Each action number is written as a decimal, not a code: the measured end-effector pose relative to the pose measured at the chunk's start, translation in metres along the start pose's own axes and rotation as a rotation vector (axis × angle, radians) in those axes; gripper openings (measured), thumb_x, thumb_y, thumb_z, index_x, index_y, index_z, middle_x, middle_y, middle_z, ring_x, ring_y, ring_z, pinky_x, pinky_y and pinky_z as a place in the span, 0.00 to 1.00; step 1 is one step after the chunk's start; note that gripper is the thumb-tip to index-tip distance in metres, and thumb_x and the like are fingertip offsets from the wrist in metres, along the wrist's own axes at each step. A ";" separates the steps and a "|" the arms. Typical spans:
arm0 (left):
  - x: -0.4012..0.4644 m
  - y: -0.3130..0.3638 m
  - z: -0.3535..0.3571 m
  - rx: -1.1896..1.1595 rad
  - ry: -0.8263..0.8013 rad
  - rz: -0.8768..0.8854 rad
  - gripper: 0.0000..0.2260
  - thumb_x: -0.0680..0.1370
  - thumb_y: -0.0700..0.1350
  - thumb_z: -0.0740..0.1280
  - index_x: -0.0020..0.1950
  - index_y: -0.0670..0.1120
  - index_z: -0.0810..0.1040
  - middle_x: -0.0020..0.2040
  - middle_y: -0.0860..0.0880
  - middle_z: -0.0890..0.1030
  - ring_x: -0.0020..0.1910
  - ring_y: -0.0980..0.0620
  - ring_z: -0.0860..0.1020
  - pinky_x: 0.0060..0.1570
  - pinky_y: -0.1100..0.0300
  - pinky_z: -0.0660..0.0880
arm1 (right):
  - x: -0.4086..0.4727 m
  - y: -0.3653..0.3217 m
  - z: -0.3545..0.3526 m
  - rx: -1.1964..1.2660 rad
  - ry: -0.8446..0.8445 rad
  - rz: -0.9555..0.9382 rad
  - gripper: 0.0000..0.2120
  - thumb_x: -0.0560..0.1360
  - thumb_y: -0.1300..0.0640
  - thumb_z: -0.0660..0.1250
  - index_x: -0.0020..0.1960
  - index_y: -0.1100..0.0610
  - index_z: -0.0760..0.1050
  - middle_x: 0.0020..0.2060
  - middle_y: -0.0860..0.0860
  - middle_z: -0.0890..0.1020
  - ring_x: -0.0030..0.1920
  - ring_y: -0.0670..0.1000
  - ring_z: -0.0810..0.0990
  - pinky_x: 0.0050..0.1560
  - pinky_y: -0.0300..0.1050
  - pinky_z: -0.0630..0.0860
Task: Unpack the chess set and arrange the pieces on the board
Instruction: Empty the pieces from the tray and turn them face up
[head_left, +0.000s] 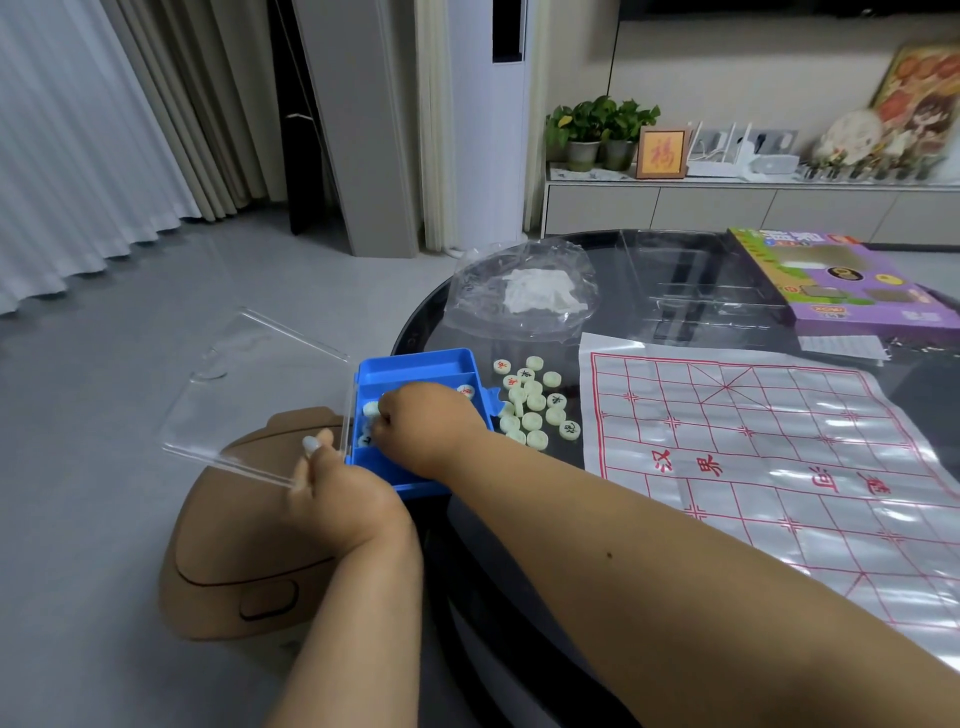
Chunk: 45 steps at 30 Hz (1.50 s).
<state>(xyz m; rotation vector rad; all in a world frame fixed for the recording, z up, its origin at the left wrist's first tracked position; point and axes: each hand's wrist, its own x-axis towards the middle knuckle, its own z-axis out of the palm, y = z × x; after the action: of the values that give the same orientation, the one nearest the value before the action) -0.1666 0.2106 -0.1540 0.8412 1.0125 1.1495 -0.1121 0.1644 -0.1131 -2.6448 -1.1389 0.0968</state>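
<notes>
The right hand (426, 426) is curled into the open blue plastic storage box (415, 366), its fingers bunched down among the pale round pieces left inside; it looks closed on one or more of them, but the knuckles hide the fingertips, so I cannot tell what it actually holds. The left hand (337, 488) pinches the near edge of the clear hinged plastic lid (249, 384), thumb over the rim, holding it swung out past the edge of the dark round glass table (623, 291).

Just right of the box, a loose heap of cream-coloured disc chess pieces (535, 405) lies on the tabletop, some showing red or dark characters, others face down. A few discs remain in the box, one with a red mark near its far right corner (466, 391).

Beside the heap, the white plastic sheet board with red grid lines (779, 467) is spread flat, and no piece stands on it.

By my reading, unpacking is well along but unfinished: the box still needs emptying, and the whole arranging stage is left, including turning pieces face up and sorting the colours.
</notes>
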 end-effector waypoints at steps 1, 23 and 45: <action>0.000 0.000 0.000 -0.004 0.005 -0.002 0.11 0.78 0.41 0.63 0.54 0.37 0.82 0.42 0.48 0.79 0.43 0.53 0.78 0.46 0.59 0.75 | 0.001 0.000 0.001 0.038 -0.002 0.012 0.14 0.79 0.54 0.55 0.37 0.58 0.68 0.32 0.51 0.69 0.40 0.53 0.71 0.40 0.46 0.68; 0.020 0.015 -0.010 -0.062 -0.008 -0.121 0.07 0.77 0.42 0.66 0.49 0.42 0.82 0.37 0.53 0.80 0.35 0.57 0.81 0.36 0.63 0.78 | -0.001 0.084 -0.017 0.065 0.243 0.298 0.13 0.81 0.48 0.55 0.47 0.58 0.69 0.44 0.56 0.75 0.45 0.56 0.72 0.41 0.46 0.63; 0.012 0.014 -0.010 -0.021 -0.036 -0.075 0.10 0.80 0.46 0.64 0.52 0.43 0.82 0.43 0.50 0.81 0.38 0.57 0.81 0.33 0.67 0.77 | -0.003 0.103 -0.020 0.638 0.263 0.312 0.14 0.76 0.66 0.54 0.45 0.60 0.79 0.44 0.54 0.78 0.46 0.51 0.74 0.47 0.45 0.71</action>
<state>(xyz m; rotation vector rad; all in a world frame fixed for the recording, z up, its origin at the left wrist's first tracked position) -0.1796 0.2256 -0.1467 0.7978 0.9928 1.0762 -0.0384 0.0907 -0.1206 -2.1496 -0.4911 0.1389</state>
